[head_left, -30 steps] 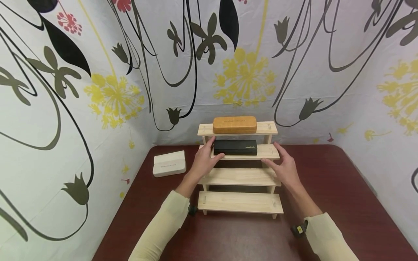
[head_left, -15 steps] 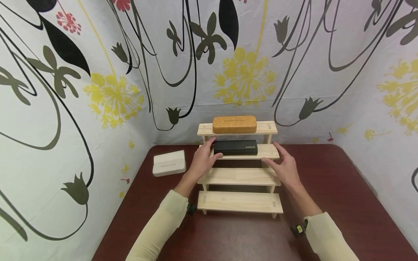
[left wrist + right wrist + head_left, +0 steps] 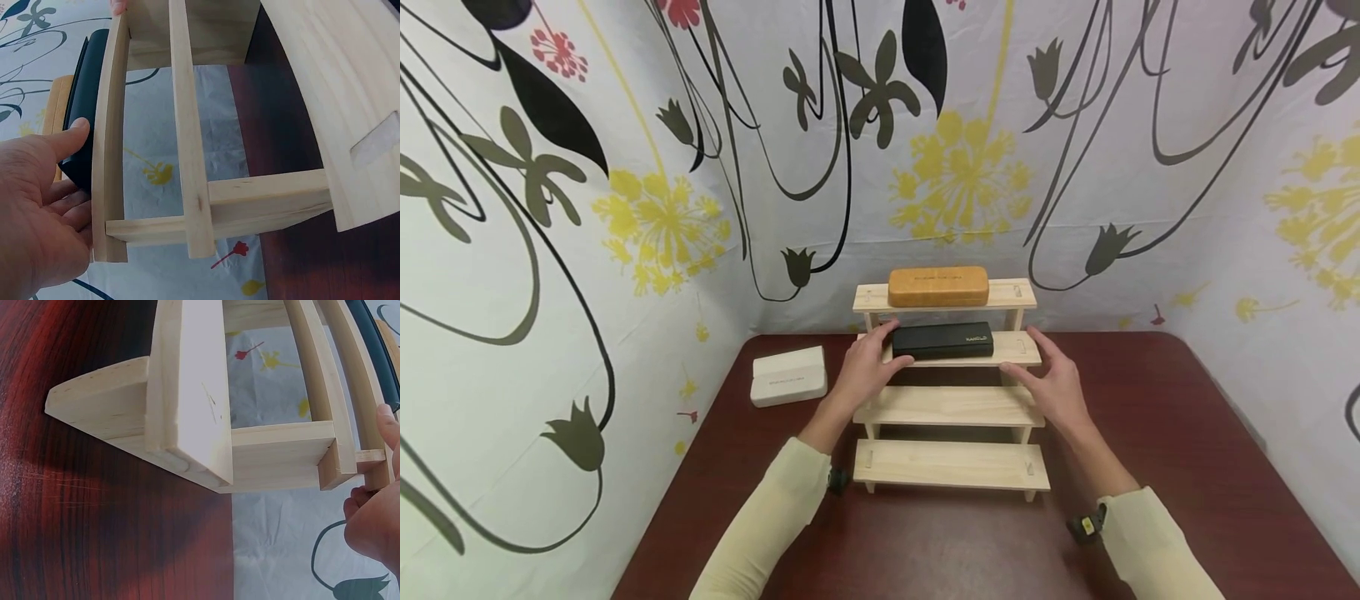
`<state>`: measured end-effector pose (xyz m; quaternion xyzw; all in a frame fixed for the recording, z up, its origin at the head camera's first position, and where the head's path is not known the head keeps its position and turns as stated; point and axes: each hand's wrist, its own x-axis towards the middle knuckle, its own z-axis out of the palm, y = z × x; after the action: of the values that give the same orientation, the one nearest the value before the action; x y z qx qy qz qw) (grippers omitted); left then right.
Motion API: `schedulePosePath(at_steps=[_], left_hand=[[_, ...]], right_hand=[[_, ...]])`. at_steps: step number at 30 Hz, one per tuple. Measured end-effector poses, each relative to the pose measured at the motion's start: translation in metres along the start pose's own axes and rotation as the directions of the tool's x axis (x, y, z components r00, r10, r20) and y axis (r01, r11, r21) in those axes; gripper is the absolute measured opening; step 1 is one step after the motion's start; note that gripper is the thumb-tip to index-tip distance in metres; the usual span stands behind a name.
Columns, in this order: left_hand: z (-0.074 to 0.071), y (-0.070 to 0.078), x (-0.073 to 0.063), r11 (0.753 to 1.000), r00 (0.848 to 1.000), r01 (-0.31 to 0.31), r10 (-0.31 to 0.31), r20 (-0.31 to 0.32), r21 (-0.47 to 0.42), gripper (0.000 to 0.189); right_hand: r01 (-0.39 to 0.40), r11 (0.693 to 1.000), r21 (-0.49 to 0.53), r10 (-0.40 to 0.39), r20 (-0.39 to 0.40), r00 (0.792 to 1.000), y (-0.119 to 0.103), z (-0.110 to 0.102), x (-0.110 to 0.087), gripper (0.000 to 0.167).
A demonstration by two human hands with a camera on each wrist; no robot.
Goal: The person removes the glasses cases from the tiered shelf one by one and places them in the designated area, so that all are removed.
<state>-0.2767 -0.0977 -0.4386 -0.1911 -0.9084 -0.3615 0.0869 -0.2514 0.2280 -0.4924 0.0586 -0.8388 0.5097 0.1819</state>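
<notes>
Orange case [image 3: 938, 287], shelved far; black case [image 3: 943, 341], shelved nearer, my left hand [image 3: 863, 367] pinching its left end, right hand [image 3: 1056, 387] gripping the stand [image 3: 951, 462]; white case [image 3: 788, 385], left counter [image 3: 970, 550], unshelved.

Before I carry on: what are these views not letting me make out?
- Orange case and white case: in the head view, the lettering is too small to read.
- Orange case, left wrist view: all but a strip is hidden by the black case.
- Left grip: in the left wrist view, some fingertips are hidden behind the shelf.
- Right grip: cut off by the right wrist view's right edge.
</notes>
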Motion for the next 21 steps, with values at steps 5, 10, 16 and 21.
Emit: schedulePosePath(at_steps=[5,10,16,21], left_hand=[[0.001,-0.001,-0.004,0.999,0.998,-0.037,0.036,-0.041,-0.012,0.069],[0.002,0.0,-0.007,0.997,0.995,-0.065,0.062,-0.075,-0.032,0.068],[0.003,-0.001,-0.01,0.995,0.991,-0.078,0.071,-0.109,-0.056,0.068],[0.003,0.001,-0.012,0.994,0.987,-0.092,0.082,-0.136,-0.068,0.069]], right_hand=[[0.001,1.0,-0.004,-0.001,-0.003,1.0,0.001,0.001,0.0,0.088],[0.004,1.0,-0.004,-0.004,-0.007,1.0,0.002,0.001,0.001,0.088],[0.012,1.0,-0.008,-0.012,-0.012,1.0,0.002,0.001,0.0,0.088],[0.018,1.0,0.003,-0.018,-0.015,1.0,0.003,0.001,0.0,0.088]])
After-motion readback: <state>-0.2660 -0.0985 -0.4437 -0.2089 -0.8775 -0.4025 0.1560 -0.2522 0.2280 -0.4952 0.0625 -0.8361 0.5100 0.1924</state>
